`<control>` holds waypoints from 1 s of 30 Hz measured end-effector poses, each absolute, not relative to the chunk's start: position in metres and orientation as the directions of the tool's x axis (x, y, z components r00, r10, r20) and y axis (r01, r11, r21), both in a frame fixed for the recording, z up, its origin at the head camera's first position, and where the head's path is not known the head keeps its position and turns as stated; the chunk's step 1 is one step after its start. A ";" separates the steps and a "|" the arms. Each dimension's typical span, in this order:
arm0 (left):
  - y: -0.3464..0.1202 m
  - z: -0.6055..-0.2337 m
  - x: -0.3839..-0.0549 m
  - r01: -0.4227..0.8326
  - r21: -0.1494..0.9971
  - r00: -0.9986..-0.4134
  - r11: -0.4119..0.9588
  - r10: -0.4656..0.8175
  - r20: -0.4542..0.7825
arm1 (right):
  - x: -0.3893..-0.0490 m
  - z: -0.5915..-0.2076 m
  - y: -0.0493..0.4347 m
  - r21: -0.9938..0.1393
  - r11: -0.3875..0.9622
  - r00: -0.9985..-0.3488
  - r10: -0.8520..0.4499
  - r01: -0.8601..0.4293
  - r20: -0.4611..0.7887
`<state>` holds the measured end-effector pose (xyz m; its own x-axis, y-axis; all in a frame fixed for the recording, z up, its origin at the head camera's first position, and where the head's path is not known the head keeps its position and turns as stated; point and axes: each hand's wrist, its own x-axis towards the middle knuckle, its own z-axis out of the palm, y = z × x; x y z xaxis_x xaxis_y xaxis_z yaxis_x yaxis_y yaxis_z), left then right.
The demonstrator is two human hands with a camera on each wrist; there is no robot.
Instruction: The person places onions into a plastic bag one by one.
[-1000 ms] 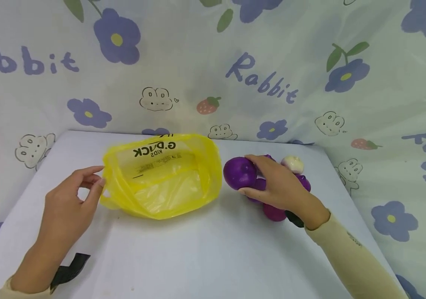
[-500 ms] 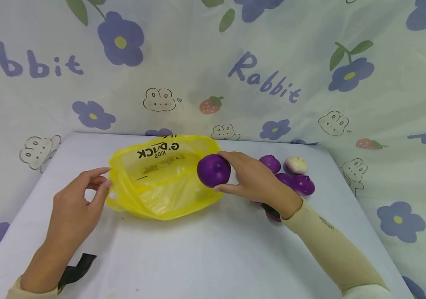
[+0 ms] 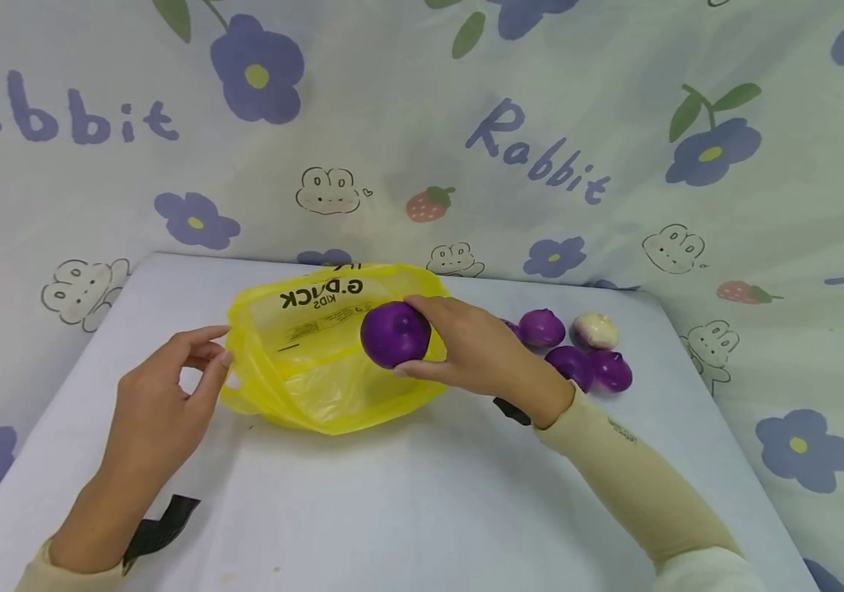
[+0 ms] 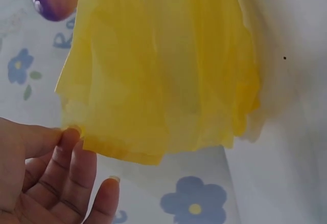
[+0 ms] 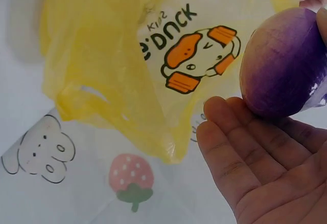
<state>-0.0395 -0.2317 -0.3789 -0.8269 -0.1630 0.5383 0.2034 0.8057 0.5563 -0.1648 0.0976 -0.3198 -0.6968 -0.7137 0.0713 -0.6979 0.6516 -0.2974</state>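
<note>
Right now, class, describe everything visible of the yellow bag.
The yellow bag is thin, creased and translucent, seemingly plastic, with black G.DUCK KIDS lettering and a cartoon print with orange patches. It seems to rest on the white table, mouth gaping toward the head camera, the left hand pinching one edge.

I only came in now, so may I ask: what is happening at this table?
A person's left hand pinches the edge of a yellow bag, whose mouth is open. The right hand holds a purple onion at that opening, not yet released. More purple onions and one whitish onion lie on the white table, to the right.
</note>
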 end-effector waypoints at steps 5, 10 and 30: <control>-0.232 -0.378 -0.037 0.211 0.549 -0.820 0.809 -0.159 0.549 | -0.164 -0.318 0.085 -0.307 0.613 -0.659 -0.749 -0.729 0.068; -0.233 -0.379 -0.035 0.218 0.553 -0.819 0.804 -0.157 0.552 | -0.168 -0.322 0.068 -0.300 0.597 -0.630 -0.776 -0.745 0.020; -0.229 -0.384 -0.035 0.271 0.536 -0.810 0.799 -0.112 0.576 | -0.168 -0.325 0.002 -0.114 0.560 -0.552 -0.828 -0.821 -0.096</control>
<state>-0.0352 -0.2289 -0.3836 -0.8098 -0.1120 0.5759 0.2708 0.7994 0.5363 -0.1683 0.0022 -0.3246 -0.5518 -0.8284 -0.0961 -0.8206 0.5599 -0.1142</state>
